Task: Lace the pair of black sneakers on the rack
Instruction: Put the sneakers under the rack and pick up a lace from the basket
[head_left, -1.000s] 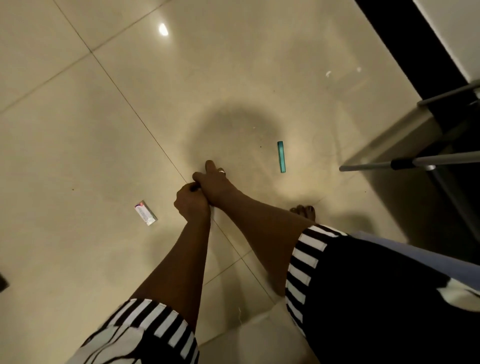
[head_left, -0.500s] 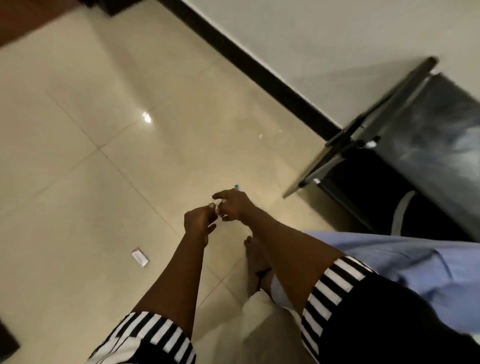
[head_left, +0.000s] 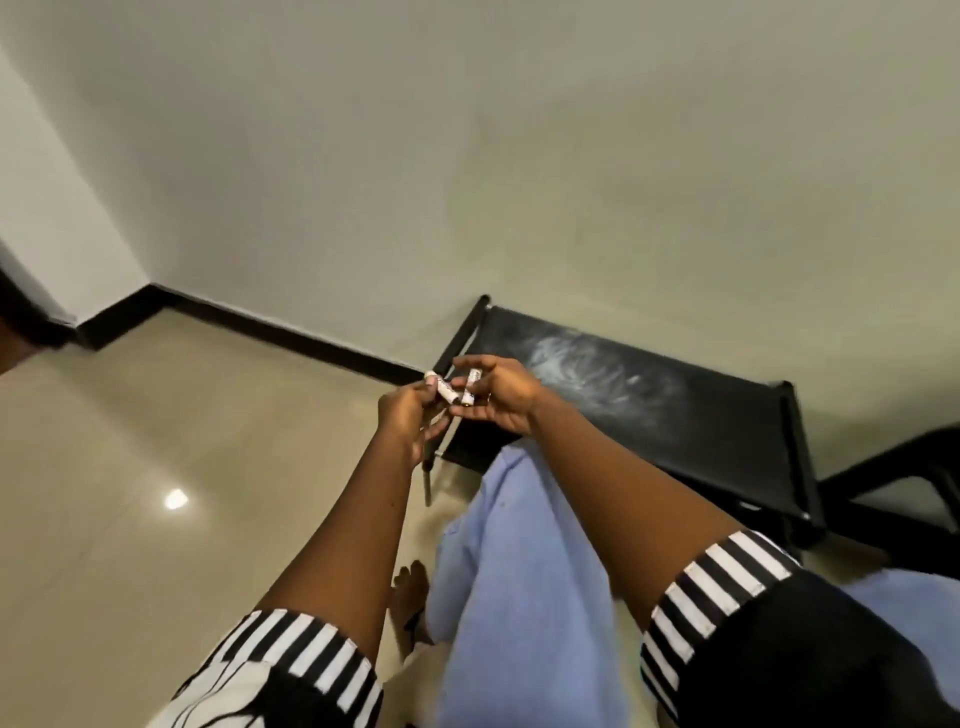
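Left hand (head_left: 410, 415) and right hand (head_left: 498, 397) each pinch a small white cylinder (head_left: 445, 391); black rack (head_left: 675, 415) beyond; sneakers unseen; laces, judged light and limp, are best pinched at their stiff tips.

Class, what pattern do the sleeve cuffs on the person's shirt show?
Black and white stripes on both sleeve cuffs, clearest in the head view.

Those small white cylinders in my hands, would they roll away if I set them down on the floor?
Probably. The small white cylinders look round and smooth, and the tiled floor looks glossy and hard, so they would likely roll. Each hand, left and right, pinches one easily, suggesting they are light.
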